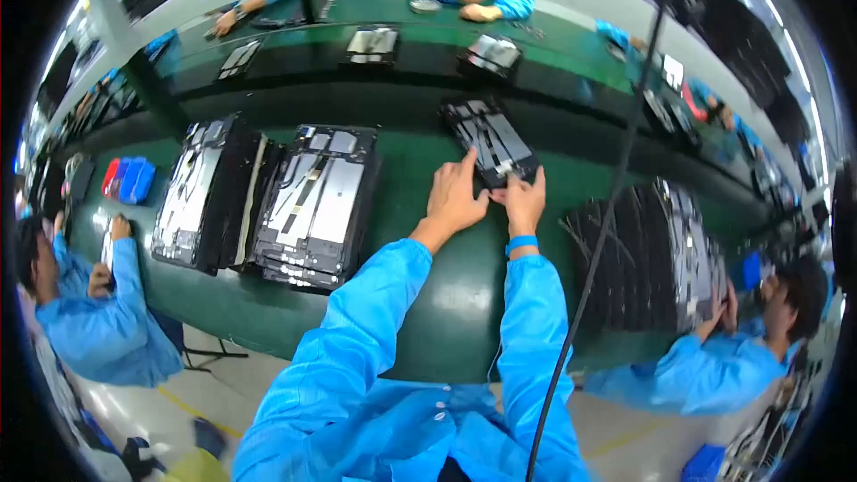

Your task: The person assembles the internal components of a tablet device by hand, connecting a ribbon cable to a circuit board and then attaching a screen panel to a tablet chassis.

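A black-framed tablet with its inner side up, showing silver plates and dark ribbon strips, is tilted at the far edge of the green bench in front of me. My left hand holds its near left edge, index finger along the side and thumb by the near corner. My right hand grips the near right part, with thumb and fingers at the edge. A blue band circles my right wrist. Left of my hands, similar tablets form a tall stack, and a second stack leans beside it.
On the right stands a row of black tablets, touched by a co-worker. Another co-worker sits at the left, near blue and red bins. A black cable crosses the view. More tablets lie on the far line.
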### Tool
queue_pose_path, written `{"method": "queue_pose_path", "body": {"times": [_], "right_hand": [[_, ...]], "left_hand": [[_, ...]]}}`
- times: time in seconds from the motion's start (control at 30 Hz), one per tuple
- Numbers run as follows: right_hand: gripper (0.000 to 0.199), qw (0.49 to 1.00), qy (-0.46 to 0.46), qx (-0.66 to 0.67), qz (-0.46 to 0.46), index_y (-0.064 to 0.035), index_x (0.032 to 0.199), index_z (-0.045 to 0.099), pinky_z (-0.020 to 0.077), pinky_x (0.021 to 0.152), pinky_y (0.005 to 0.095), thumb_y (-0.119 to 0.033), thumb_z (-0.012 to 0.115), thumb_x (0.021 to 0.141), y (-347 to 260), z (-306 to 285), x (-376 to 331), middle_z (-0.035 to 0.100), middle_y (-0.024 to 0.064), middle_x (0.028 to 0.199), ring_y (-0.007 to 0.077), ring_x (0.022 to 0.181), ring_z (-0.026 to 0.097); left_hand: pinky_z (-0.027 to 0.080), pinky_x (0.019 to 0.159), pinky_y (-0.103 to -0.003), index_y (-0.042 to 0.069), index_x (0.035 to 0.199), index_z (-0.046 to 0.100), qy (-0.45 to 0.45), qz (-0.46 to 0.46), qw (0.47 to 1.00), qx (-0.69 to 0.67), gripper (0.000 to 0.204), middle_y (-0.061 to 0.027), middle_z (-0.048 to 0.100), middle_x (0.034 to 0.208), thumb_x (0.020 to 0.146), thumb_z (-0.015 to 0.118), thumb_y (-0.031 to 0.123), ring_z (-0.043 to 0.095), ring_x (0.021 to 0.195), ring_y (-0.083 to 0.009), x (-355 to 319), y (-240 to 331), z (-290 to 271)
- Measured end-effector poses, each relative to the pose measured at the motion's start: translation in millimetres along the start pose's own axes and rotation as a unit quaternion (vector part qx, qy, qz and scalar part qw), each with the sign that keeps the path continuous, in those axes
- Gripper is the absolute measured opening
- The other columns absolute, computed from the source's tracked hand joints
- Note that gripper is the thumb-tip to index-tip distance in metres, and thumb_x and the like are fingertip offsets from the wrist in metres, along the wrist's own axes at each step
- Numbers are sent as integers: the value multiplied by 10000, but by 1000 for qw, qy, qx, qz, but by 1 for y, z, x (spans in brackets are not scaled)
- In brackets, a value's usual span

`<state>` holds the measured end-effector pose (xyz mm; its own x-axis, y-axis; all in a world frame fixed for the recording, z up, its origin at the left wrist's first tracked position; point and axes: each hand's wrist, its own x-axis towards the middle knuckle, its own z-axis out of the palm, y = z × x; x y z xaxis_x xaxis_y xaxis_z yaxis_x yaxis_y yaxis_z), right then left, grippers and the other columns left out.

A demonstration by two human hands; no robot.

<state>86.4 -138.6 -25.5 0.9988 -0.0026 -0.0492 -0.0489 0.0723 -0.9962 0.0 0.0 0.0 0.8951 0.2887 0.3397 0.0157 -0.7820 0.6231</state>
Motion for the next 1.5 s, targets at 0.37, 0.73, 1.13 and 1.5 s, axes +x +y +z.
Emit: {"method": "queue_pose_path", "body": {"times": [0.37,0.73,1.13,1.5], "right_hand": [[745,969,60,-228,-71,80,1679,436,625,691,465,-148,764,1050,-6,12,55,802,166,911,305,706,791],[159,897,-29,-277,-343,-43,1201,746,548,677,426,-135,698,1081,-54,38,-16,719,127,781,269,679,691],[453,926,-201,-181,-263,1,1233,823,587,939,462,-409,790,1042,-74,207,-76,780,204,1116,381,1053,750],[331,950,-162,-180,-200,5,1085,808,594,778,387,-309,824,980,-79,215,-90,813,142,878,260,831,793]], "left_hand": [[456,1147,-553,-9,1689,413,73,18,997,-21,917,-253,673,1340,919,846,234,586,1276,-452,23,-2,21],[582,953,-506,40,1245,784,204,206,955,-57,462,-164,719,1137,785,740,36,699,1066,-380,-167,44,-101],[386,1222,-602,-57,1656,423,228,-145,956,116,892,-318,527,1561,943,884,219,500,1401,-536,-227,-20,-258],[391,1234,-566,-15,1514,534,276,-136,951,16,817,-254,601,1500,822,955,84,528,1423,-469,-232,-42,-234]]}}
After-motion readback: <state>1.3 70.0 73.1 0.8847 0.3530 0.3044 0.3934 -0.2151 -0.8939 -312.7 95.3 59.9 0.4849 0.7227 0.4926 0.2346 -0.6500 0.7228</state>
